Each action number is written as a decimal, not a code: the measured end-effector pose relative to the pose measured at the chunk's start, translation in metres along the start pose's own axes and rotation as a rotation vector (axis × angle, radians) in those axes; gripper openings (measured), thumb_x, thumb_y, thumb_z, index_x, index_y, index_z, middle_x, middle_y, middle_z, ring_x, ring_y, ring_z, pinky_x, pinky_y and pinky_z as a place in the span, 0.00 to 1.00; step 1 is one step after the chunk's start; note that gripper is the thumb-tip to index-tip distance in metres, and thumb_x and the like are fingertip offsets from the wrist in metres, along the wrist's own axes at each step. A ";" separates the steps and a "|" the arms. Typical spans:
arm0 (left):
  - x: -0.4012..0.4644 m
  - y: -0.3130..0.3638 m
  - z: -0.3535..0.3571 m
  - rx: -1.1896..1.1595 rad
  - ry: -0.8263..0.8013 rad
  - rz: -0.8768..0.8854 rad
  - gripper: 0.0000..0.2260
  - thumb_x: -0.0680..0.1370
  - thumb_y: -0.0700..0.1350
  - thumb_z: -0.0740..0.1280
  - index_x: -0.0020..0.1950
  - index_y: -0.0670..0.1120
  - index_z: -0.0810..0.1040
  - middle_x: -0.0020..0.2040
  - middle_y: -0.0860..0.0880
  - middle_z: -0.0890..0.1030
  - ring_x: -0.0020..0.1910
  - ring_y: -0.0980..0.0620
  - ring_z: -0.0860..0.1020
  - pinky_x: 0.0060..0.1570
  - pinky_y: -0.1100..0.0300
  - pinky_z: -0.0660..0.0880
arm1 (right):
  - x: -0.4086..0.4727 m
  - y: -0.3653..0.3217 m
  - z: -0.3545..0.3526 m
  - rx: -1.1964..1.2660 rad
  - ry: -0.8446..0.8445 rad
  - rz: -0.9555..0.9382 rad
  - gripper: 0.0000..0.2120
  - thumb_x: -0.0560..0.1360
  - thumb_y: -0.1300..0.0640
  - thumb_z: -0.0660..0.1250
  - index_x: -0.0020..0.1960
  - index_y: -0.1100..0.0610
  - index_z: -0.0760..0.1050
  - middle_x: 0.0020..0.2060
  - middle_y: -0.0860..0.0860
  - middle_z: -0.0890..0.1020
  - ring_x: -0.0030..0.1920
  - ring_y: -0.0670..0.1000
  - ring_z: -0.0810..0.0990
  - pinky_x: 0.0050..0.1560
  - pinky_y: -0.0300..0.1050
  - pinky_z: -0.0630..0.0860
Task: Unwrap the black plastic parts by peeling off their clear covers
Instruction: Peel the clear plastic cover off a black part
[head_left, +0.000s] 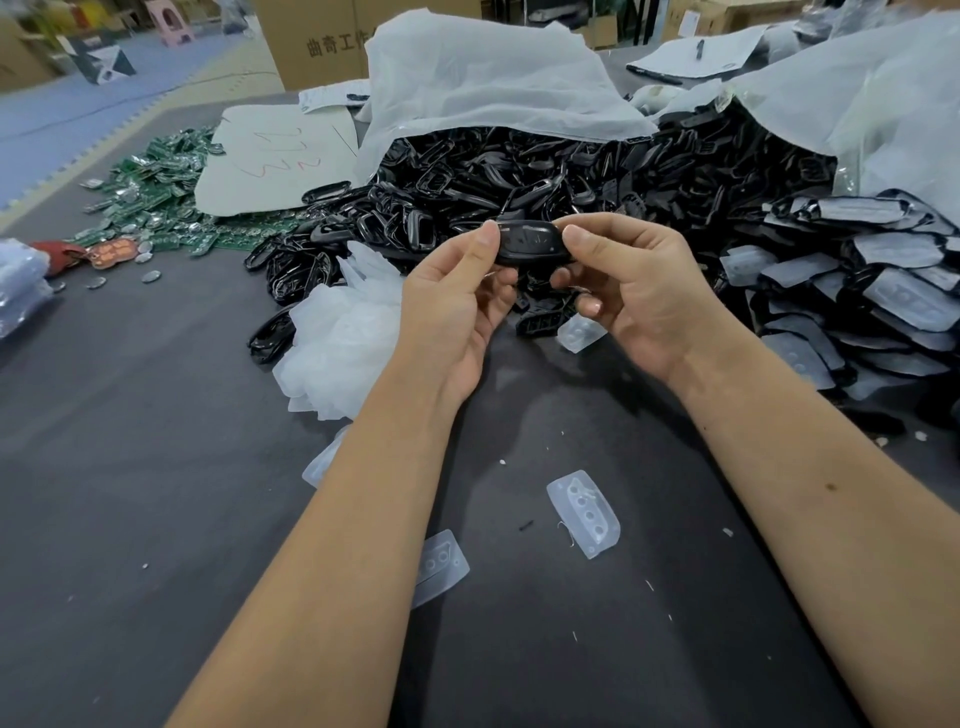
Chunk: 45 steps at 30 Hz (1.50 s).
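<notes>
I hold one black plastic part (530, 242) up in front of me, above the dark table (156, 467). My left hand (457, 301) pinches its left end between thumb and fingers. Its right end is pinched by my right hand (623, 291). The part looks glossy; whether a clear cover is still on it cannot be made out. Behind it lies a big heap of black parts (519, 171) spilling from a white bag (483, 78). A crumpled pile of clear covers (343, 332) sits left of my left hand.
Stacked black parts with translucent inserts (857, 291) fill the right side. Loose translucent button pads (584, 512) lie between my forearms. Green circuit boards (156, 192) are scattered at the far left, by a white sheet (275, 156). Cardboard boxes (322, 41) stand behind.
</notes>
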<state>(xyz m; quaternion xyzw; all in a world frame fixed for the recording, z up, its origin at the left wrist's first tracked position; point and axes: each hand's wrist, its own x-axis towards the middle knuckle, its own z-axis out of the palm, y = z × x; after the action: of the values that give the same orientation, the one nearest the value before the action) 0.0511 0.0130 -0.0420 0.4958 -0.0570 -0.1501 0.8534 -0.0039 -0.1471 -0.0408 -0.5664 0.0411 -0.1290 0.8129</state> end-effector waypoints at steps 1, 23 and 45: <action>0.000 0.000 0.000 0.007 0.004 0.009 0.08 0.82 0.42 0.70 0.44 0.45 0.84 0.39 0.48 0.83 0.34 0.55 0.78 0.34 0.65 0.78 | -0.001 0.000 0.001 -0.007 -0.002 -0.004 0.05 0.77 0.65 0.73 0.50 0.58 0.85 0.42 0.52 0.87 0.38 0.49 0.83 0.28 0.37 0.71; -0.003 -0.007 0.001 0.221 0.008 0.100 0.06 0.79 0.31 0.71 0.48 0.41 0.80 0.37 0.47 0.83 0.34 0.50 0.82 0.37 0.63 0.80 | -0.001 0.006 0.008 -0.278 0.174 -0.159 0.13 0.80 0.70 0.62 0.53 0.57 0.82 0.49 0.57 0.86 0.41 0.48 0.85 0.29 0.41 0.78; 0.000 -0.014 0.001 0.331 0.007 0.240 0.06 0.82 0.33 0.67 0.48 0.40 0.82 0.45 0.41 0.83 0.37 0.52 0.84 0.39 0.62 0.82 | 0.001 0.014 0.013 -0.226 0.163 -0.032 0.04 0.79 0.61 0.72 0.45 0.58 0.82 0.36 0.55 0.85 0.32 0.53 0.80 0.26 0.41 0.72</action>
<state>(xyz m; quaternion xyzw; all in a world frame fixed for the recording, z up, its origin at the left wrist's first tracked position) 0.0484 0.0054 -0.0538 0.6195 -0.1367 -0.0341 0.7722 0.0019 -0.1310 -0.0491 -0.6427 0.1124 -0.1819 0.7356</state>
